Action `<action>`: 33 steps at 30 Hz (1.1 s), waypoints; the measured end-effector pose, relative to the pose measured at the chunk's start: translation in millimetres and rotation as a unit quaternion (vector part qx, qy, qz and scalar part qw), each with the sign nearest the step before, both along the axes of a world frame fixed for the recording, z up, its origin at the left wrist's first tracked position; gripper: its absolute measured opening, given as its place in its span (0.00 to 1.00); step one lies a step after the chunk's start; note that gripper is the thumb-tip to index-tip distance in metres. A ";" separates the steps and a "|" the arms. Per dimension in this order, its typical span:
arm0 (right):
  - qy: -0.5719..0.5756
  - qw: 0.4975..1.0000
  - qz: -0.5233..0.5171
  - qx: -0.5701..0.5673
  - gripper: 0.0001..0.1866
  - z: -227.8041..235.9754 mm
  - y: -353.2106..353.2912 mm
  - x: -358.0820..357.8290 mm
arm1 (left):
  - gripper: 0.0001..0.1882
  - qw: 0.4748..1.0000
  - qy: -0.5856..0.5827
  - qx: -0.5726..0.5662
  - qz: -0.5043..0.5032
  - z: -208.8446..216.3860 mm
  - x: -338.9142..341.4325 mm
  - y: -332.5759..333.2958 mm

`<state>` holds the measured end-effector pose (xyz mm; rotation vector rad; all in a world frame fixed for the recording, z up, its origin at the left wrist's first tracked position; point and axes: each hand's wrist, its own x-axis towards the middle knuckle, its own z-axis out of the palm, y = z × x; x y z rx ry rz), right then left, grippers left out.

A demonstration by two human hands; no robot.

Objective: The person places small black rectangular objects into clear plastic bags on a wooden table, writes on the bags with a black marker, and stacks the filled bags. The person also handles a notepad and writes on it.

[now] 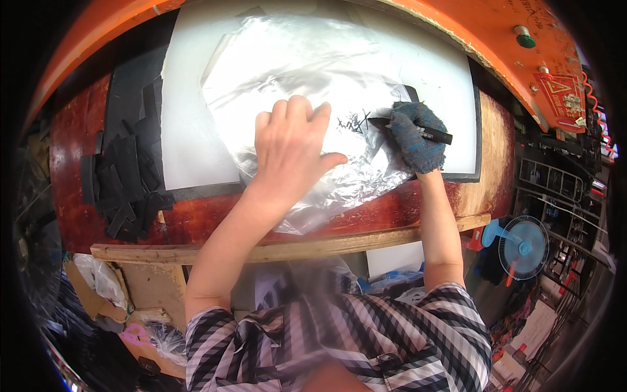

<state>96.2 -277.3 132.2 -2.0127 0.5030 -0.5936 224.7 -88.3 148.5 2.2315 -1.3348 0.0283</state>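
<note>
A crinkled clear plastic bag (281, 59) lies over a white sheet (189, 130). My bare left hand (292, 134) presses on the bag, back of the hand up, with the thumb held out to the side. In a grey-blue knit glove, my right hand (418, 137) grips a black marker (436, 135). The marker's tip end points left, close to dark handwritten strokes (354, 122) on the bag. Gloved fingers cover the marker's middle. The bag's near end hangs over the red wooden bench (209, 215).
Black offcut strips (124, 176) are heaped at the left of the bench. An orange machine frame (483, 39) with a green button (524, 37) spans the far side. A wooden rail (294, 249) edges the bench front. A blue fan (522, 247) stands at right.
</note>
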 end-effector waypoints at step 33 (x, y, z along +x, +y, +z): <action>-0.280 0.871 0.050 0.400 0.17 13.8 29.7 -22.3 | 0.32 1.000 0.007 -0.006 -0.006 2.4 6.1 -23.2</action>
